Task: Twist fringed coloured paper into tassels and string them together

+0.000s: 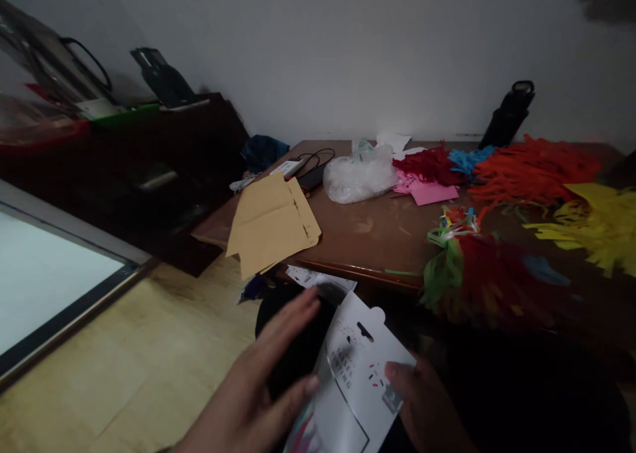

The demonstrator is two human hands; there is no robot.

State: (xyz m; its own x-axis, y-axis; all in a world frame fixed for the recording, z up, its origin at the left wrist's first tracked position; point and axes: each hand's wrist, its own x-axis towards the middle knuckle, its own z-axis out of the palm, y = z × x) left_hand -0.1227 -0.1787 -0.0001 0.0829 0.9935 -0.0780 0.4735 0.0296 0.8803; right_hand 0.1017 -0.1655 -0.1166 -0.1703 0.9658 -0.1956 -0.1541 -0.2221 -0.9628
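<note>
A white printed package (355, 373) with a hang hole at its top is held low in front of me, tilted. My right hand (422, 397) grips its right edge, thumb on the printed face. My left hand (253, 380) is beside the package's left side, fingers stretched out and apart from the thumb, with nothing held in it. The thumb tip is close to the package; whether it touches cannot be made out. The lower end of the package runs out of view.
A brown table (362, 234) bears tan envelopes (273, 221), a clear plastic bag (360, 175), pink paper (432, 193), red, orange, blue and yellow fringed paper, a multicoloured tassel bundle (477, 261) and a black bottle (507, 115). A dark cabinet (129, 175) stands left.
</note>
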